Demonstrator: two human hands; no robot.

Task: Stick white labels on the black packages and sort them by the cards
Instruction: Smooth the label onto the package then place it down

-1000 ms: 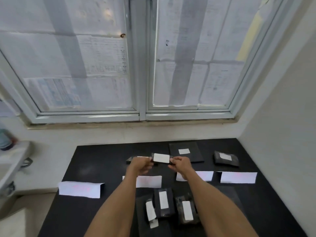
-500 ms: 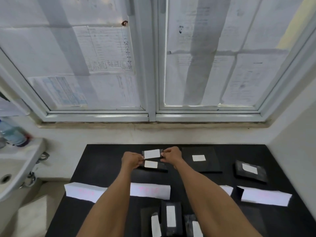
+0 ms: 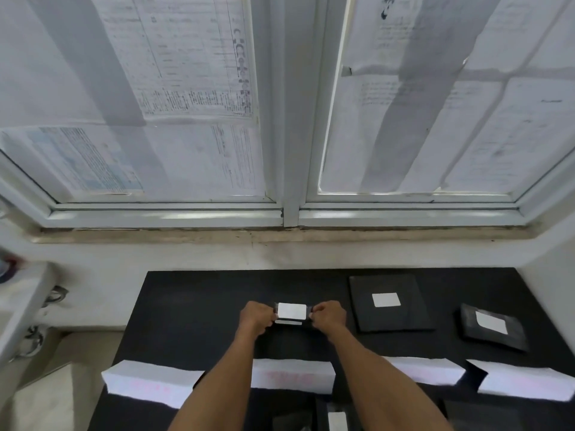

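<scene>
My left hand and my right hand each pinch one end of a small black package with a white label, held low over the black table. Right beneath it lies another labelled package, mostly hidden; only a strip of its label shows. A large flat black package with a white label lies to the right, and a smaller labelled package sits further right. Folded white cards stand in a row nearer me: far left, under my arms, right and far right.
More labelled black packages lie at the bottom edge between my forearms. A white sink edge is at the left. A papered window and a white wall stand behind the table.
The view has tilted up and closed in. My hands have carried the labelled package farther from me and lowered it onto the other package behind the second card.
</scene>
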